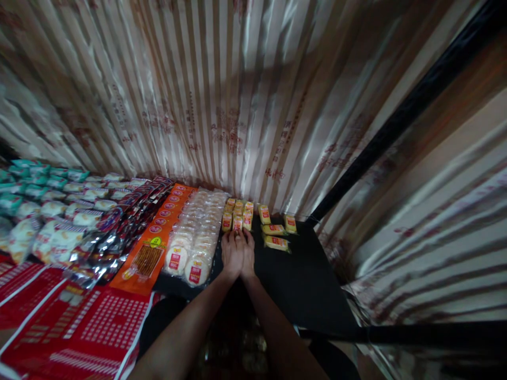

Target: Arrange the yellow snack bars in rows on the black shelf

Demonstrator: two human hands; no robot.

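The left hand (232,257) and right hand (247,257) lie side by side on the table (301,279), fingertips at the near edge of the packet block (236,215). Round cakes (194,237) lie just left, loose packets (275,236) to the right — the curtain (237,95) hangs behind.

Small yellow packets (236,214) with red labels are set in tight rows as a block near the far edge of the black worktop (295,279). Loose packets (276,243) of the same kind are scattered just right of it: two by the far edge, two laid slanted nearer.
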